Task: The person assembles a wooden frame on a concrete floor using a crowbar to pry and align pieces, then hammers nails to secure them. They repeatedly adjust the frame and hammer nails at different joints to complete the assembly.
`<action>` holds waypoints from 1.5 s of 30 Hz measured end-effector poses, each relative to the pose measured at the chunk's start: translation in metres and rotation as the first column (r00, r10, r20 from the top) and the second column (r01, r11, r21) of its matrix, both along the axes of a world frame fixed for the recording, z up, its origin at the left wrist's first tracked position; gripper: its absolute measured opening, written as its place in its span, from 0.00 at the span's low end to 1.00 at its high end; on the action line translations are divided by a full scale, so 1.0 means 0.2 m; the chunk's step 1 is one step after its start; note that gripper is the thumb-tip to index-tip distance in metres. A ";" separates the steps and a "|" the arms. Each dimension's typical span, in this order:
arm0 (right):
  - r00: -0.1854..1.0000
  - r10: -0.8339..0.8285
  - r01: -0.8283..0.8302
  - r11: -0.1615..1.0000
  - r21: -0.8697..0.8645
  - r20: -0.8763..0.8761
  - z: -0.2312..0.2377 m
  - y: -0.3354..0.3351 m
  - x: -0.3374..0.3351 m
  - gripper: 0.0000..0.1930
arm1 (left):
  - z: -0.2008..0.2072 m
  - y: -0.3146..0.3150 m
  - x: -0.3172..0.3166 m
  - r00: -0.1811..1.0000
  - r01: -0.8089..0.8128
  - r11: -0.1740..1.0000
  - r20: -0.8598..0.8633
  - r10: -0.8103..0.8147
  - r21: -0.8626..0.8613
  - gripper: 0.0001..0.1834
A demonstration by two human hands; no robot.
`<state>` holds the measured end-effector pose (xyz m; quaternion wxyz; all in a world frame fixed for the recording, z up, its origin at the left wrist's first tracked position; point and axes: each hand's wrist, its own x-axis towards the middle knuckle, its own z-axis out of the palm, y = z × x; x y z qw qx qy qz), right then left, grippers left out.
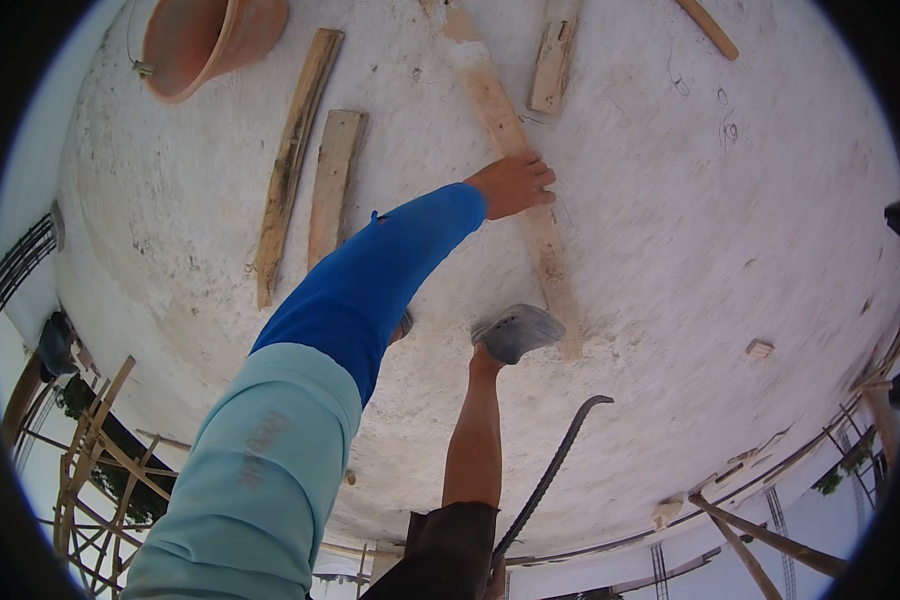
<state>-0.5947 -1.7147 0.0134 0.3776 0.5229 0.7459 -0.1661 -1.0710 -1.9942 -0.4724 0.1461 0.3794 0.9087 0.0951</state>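
My left hand (515,187), in a blue and pale-green sleeve, grips a long wooden plank (495,110) with its fingers curled over the right edge. The plank slants across the pale concrete floor, with its near end beside my grey shoe (518,332). A ribbed steel bar with a hooked tip (560,462) rises from the bottom edge, right of my bare leg. Only a sliver of my right hand (497,580) shows there, at the lower end of the bar.
Two wood strips, one long (295,165) and one shorter (336,180), lie left of the plank. An orange bucket (210,45) lies tipped at the upper left. Another wood piece (555,65) lies beyond my hand. Wooden scaffolding (100,450) stands past the floor's edge.
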 end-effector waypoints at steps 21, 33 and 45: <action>0.687 0.635 -0.694 0.717 -0.061 -0.353 -0.25 -0.33 -1.60 0.25 | 0.11 -1.04 1.31 -0.143 -0.982 -0.049 0.553 0.821 -0.181 0.45; 0.216 0.950 -0.971 0.233 0.052 -0.224 -0.10 -0.84 -2.48 0.21 | 0.36 -1.11 0.95 0.318 -0.947 0.175 0.691 0.649 0.271 0.29; -0.098 0.974 -0.992 -0.112 -0.055 -0.205 -0.13 -1.20 -3.24 0.22 | 0.24 -1.17 0.05 0.199 -0.964 0.267 0.677 0.709 0.004 0.29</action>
